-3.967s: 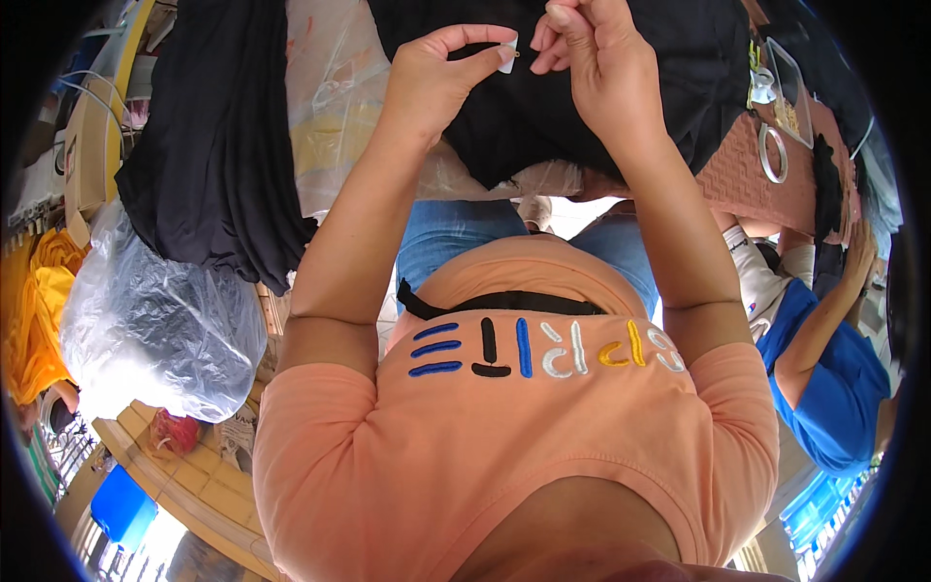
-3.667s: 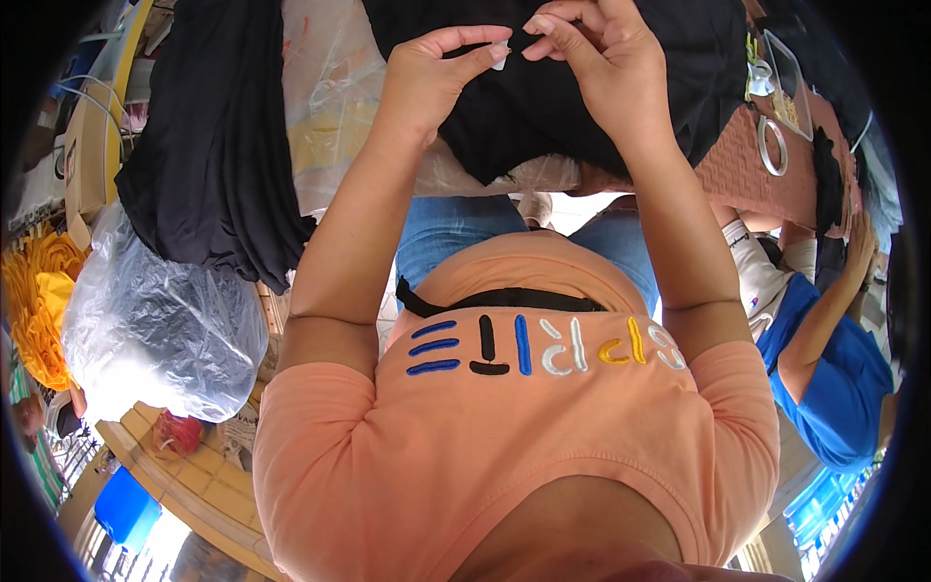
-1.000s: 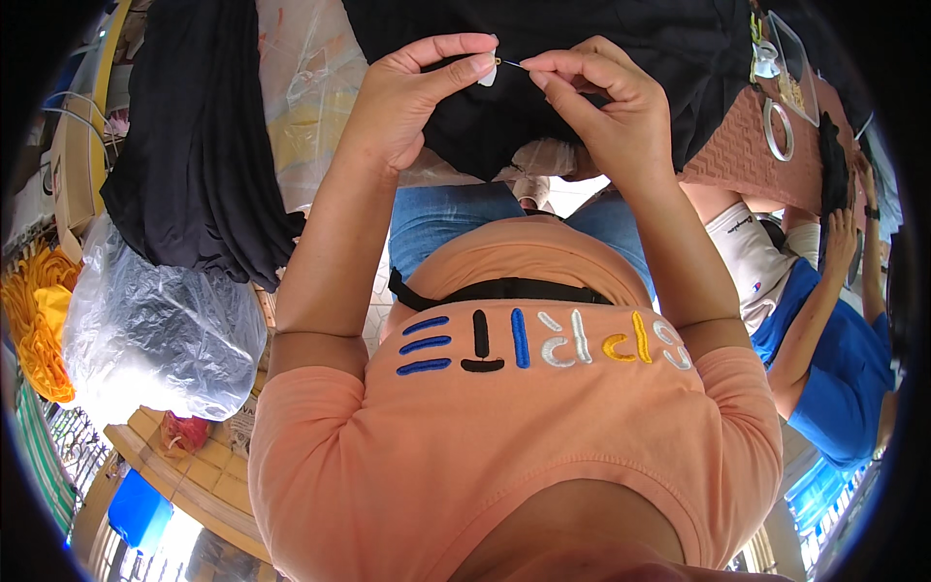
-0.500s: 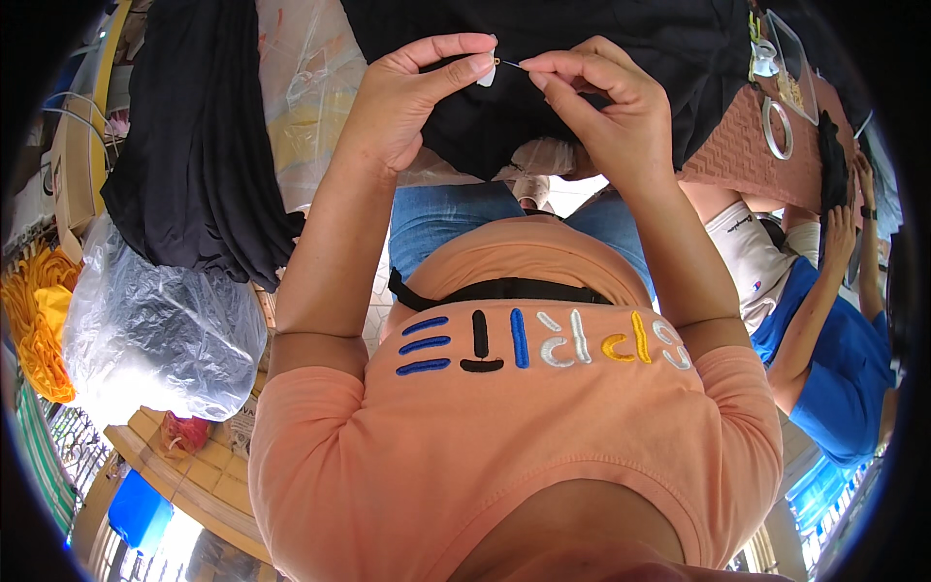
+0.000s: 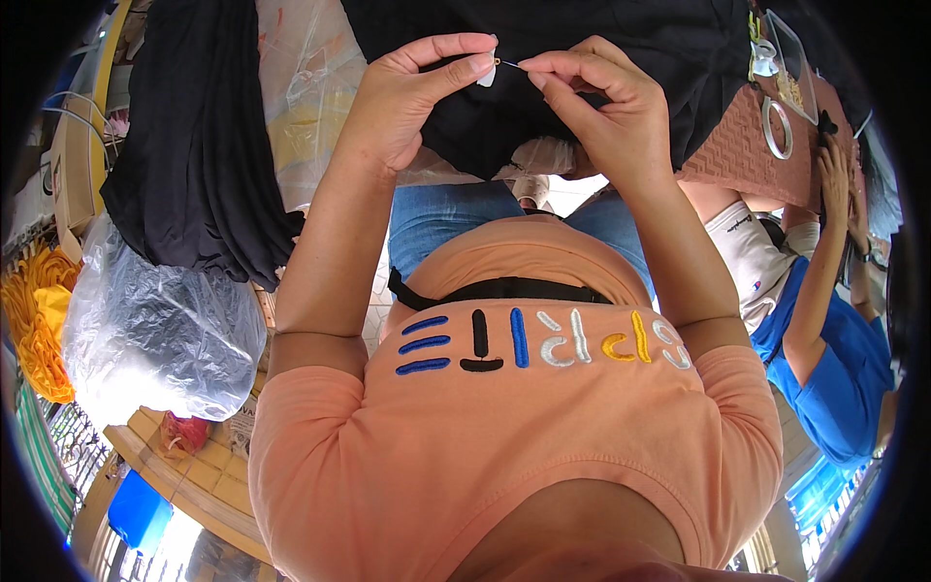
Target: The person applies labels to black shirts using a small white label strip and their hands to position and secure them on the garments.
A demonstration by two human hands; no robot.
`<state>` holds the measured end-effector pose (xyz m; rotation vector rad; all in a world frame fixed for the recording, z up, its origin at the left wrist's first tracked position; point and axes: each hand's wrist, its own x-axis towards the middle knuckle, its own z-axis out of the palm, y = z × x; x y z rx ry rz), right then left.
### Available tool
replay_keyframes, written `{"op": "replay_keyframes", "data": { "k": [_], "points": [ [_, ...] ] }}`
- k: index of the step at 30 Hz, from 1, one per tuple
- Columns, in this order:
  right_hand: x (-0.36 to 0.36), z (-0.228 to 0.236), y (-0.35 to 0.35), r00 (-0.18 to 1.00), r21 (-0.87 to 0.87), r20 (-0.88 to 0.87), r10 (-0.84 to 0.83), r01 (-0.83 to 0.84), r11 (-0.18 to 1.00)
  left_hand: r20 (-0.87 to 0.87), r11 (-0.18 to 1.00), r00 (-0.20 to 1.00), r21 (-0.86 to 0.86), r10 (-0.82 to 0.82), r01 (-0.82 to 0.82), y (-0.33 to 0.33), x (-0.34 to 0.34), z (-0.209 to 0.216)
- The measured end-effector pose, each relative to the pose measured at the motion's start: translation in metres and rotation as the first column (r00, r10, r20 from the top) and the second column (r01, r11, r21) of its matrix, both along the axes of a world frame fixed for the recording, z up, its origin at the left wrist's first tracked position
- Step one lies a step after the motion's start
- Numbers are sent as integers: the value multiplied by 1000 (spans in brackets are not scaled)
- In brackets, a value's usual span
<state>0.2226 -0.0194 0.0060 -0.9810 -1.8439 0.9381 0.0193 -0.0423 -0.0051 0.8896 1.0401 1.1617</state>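
Over the black cloth point(image 5: 543, 126), my two hands meet near the far edge of the view. My left hand point(image 5: 407, 97) pinches a small white piece point(image 5: 487, 77) between thumb and fingertips, with a tiny gold-coloured bit at its right side. From the right, my right hand point(image 5: 616, 102) holds a thin dark needle point(image 5: 510, 65) between thumb and forefinger. Its free end points left and reaches the gold bit; whether they touch is too small to tell.
More black cloth point(image 5: 194, 145) drapes at left, above a clear plastic bag point(image 5: 165, 325) and yellow cloth point(image 5: 39, 301). At right, a white ring point(image 5: 776, 129) and a clear tray point(image 5: 793, 73) lie on a brown table point(image 5: 742, 160). A person in blue point(image 5: 834, 378) works beside it.
My hands, the white piece and the needle keep nearly the same place. At right, the other person's hands and arms have shifted, and the black cloth by them now shows less.
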Motion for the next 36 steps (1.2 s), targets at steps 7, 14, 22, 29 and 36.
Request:
{"op": "replay_keyframes", "data": {
  "k": [7,14,22,29,36],
  "points": [
    [0,0,1,999,-35,-41,21,-23,999,2,1000,1000,-8,-2,2,1,0,0],
    [2,-5,3,998,-72,-60,35,-39,997,10,1000,1000,-19,-6,6,1,0,0],
    [1,-9,6,989,-195,-143,44,-72,978,4,1000,1000,-12,-20,20,1,1,0],
    [-12,-11,6,989,-257,-148,-27,-12,966,-147,997,987,62,57,-48,1,10,1],
    [-22,5,5,969,134,233,-87,57,989,-400,984,904,148,154,-102,3,17,3]
  ]
}}
